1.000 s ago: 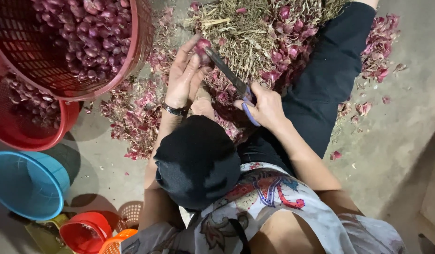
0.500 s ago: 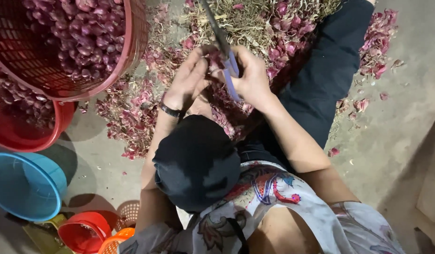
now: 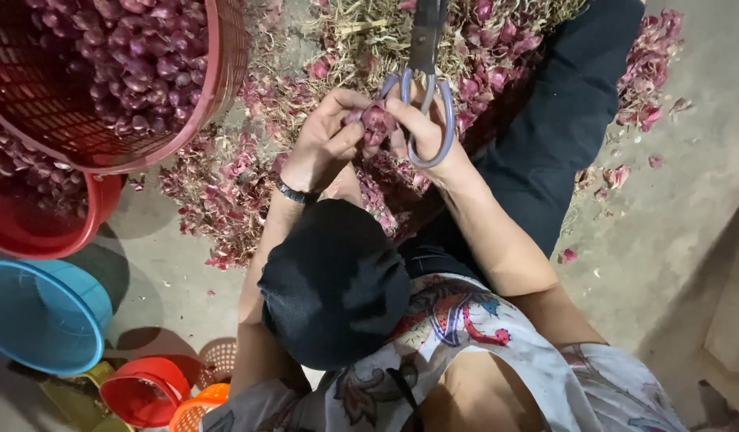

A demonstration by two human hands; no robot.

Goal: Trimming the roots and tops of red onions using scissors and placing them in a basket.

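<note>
My left hand [image 3: 328, 140], with a dark band at the wrist, pinches a small purple shallot [image 3: 377, 120] in its fingertips. My right hand [image 3: 424, 136] meets it from the other side and its fingers touch the same shallot. The right hand also carries scissors [image 3: 427, 88] with blue loop handles, their blades shut and pointing straight away from me. Both hands hover over a heap of shallots with dry stems [image 3: 497, 40] on the floor. My head in a black cap [image 3: 333, 280] hides my forearms near the body.
A red mesh basket [image 3: 225, 64] full of shallots stands at the upper left, above a second red basket [image 3: 65, 240]. A blue basin [image 3: 41, 312] and small red [image 3: 141, 392] and orange [image 3: 197, 412] baskets sit lower left. Purple peels [image 3: 217, 184] litter the concrete. My dark trouser leg [image 3: 561, 136] stretches right.
The scissors swung from slanting across the shallot to pointing straight away. My right hand moved in beside the left, and both now hold the shallot between them.
</note>
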